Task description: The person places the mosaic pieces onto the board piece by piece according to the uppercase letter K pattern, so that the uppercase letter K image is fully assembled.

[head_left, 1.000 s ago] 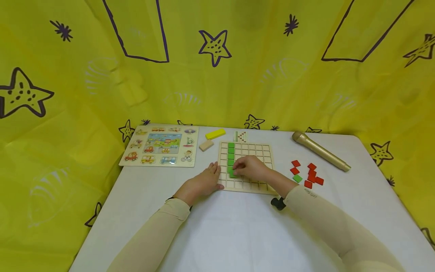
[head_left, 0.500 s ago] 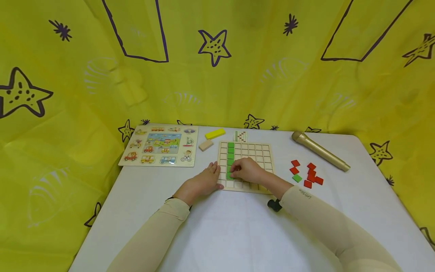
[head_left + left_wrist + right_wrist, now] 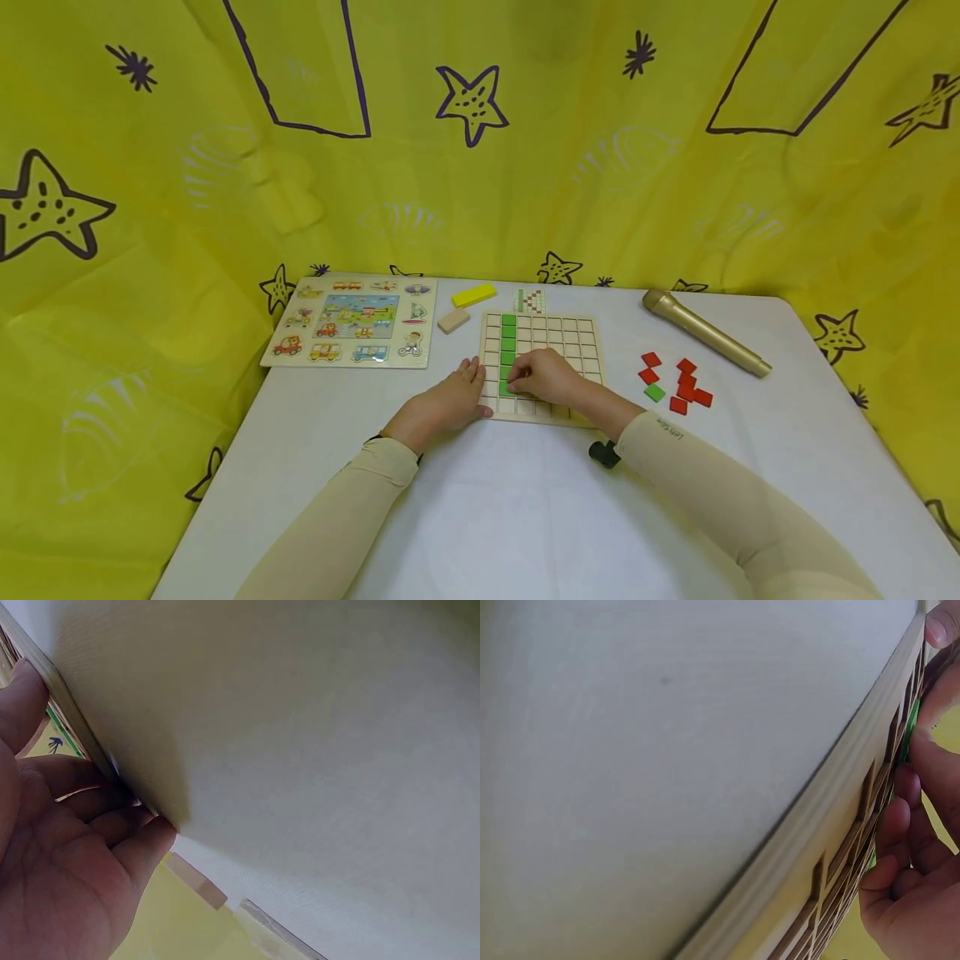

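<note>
Room for a hand lies between grid board (image 3: 562, 327) and gold microphone (image 3: 705, 332); nearer, the right sleeve (image 3: 705, 479) blocks

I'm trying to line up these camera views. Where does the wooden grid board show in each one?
Head: wooden grid board just right of and below centre, partly hidden by the right hand.
Left wrist: upper left, its edge slanting down towards the fingers.
Right wrist: slanting from bottom middle to upper right.
Shared landmark: green tiles, a column in head, thin slivers in left wrist and right wrist.
</note>
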A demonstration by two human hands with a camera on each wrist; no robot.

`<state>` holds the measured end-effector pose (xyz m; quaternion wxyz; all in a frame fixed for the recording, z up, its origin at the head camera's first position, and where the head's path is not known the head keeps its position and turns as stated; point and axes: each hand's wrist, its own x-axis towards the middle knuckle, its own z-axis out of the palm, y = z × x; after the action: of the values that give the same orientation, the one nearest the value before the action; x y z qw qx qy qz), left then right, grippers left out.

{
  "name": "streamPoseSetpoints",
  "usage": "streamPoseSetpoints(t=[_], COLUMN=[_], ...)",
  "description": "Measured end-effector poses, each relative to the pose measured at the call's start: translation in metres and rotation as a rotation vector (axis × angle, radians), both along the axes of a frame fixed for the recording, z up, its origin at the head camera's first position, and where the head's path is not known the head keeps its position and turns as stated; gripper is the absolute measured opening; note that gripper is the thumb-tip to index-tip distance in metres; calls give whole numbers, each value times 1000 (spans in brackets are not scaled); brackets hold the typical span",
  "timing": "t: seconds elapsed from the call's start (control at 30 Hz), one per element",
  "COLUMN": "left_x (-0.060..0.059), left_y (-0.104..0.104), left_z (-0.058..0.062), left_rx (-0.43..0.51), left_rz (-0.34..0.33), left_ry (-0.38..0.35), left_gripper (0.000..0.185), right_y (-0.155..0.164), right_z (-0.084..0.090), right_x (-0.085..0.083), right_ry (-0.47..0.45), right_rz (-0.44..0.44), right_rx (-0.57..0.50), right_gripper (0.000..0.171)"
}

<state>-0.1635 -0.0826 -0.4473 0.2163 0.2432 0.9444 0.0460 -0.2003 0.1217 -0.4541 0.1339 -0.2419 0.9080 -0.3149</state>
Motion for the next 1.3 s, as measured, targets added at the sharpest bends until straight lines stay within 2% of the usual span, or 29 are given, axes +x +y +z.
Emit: streamPoseSetpoints(t=[0.23, 0.37, 0.57, 0.8, 1.03, 1.3], left_x=[2, 3, 4, 3, 2, 2], left_y=[2, 3, 4, 3, 2, 2], left_z=[4, 5, 6, 1, -2, -2], left_rx=[11, 15, 7, 14, 22, 0], left_rz=[25, 32, 42, 38, 49, 29], left_ry=[-21, -29, -32, -30, -42, -24], left_gripper=[81, 82, 82, 82, 84, 83], right_y=[9, 19, 38, 64, 89, 119], right_z=[2, 6, 10, 8, 15, 15], right_x=[0, 1, 3, 3, 6, 9], right_ry=[-45, -51, -30, -10, 9, 37], right_rz=[-4, -41, -85, -126, -169, -242], right_rx=[-39, -32, -16, -4, -6, 8], right_gripper=[7, 8, 8, 7, 9, 11])
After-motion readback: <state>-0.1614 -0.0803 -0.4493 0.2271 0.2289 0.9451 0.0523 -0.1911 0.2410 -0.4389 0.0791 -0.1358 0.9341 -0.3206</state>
